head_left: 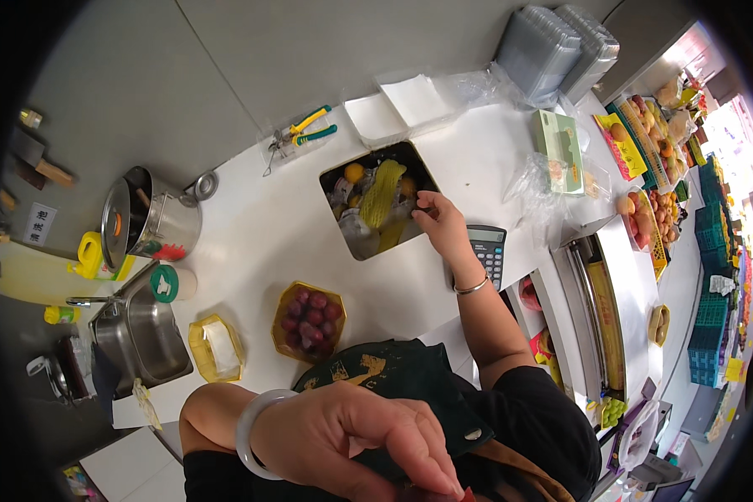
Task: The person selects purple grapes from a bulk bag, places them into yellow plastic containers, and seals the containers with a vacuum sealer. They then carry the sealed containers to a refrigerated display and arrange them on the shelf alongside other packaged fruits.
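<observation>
My right hand (437,219), a silver bangle on its wrist, reaches over the rim of a square opening in the white counter (251,234). That opening is a bin (336,180) holding yellow foam netting, peels and wrappers. Its fingers bend loosely at the bin's edge and I see nothing in them. My left hand (343,435), wearing a pale bangle, hovers close to the camera at the lower edge. Its fingertips pinch together at a small red piece (467,495), mostly cut off by the frame. A yellow bowl of dark red round fruit (309,320) stands between both hands.
A calculator (487,251) lies right of my right wrist. A small yellow box (216,347), a green-lidded cup (171,283), a steel pot (151,219) and a sink (138,335) are at the left. Green-handled pliers (305,130), white trays (402,109) and fruit displays (644,217) line the far side.
</observation>
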A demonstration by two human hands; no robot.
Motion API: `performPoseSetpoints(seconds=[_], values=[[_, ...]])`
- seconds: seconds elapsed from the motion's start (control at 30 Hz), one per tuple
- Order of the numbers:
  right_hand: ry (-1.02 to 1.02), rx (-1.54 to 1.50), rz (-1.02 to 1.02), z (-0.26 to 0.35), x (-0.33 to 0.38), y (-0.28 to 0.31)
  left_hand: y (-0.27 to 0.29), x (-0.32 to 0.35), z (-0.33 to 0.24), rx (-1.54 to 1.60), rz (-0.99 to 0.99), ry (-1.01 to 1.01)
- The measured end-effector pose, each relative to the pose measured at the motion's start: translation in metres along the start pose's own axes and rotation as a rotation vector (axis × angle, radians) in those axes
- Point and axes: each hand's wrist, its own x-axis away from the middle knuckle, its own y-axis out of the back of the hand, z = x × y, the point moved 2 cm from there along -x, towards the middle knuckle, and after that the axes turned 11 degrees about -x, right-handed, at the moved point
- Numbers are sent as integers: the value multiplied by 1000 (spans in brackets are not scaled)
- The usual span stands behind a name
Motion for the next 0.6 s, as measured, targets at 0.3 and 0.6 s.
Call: performPoseSetpoints(seconds=[0.3, 0.6], values=[[-64, -88, -71, -20, 5, 8, 34, -16, 8, -35, 29, -120], [-88, -74, -146, -47, -16, 28, 81, -38, -13, -282, 82, -225]])
